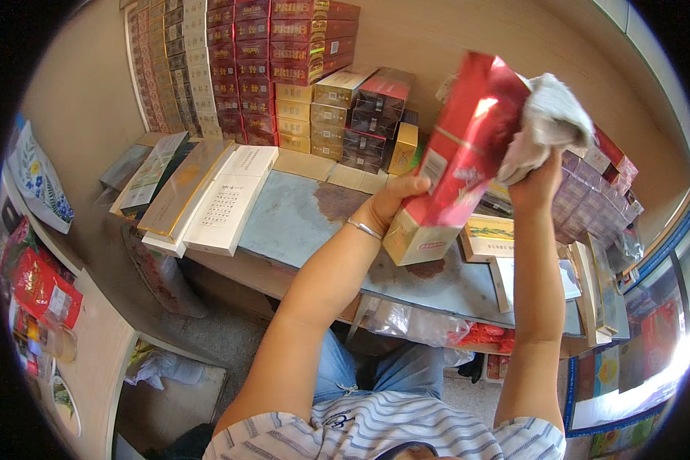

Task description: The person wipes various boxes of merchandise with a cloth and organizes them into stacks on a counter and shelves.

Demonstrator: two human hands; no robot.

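A glossy red carton (471,123) with a cream end is tilted up above the shelf. My left hand (399,198) grips its lower left side, the thumb lying near a white barcode label. In my right hand (537,178) is a bunched white cloth (552,118), pressed to the carton's upper right side. My right fingers are mostly hidden by the cloth. Below the carton runs a worn grey-blue shelf top (287,215) with brown stains.
Stacked cartons (299,46) rise along the back wall. Flat boxes (230,198) lie at the shelf's left, and more boxes (489,236) at right. Plastic bags (414,319) fill the space beneath. A wooden counter (100,322) stands at left; a glass case (638,351) is at right.
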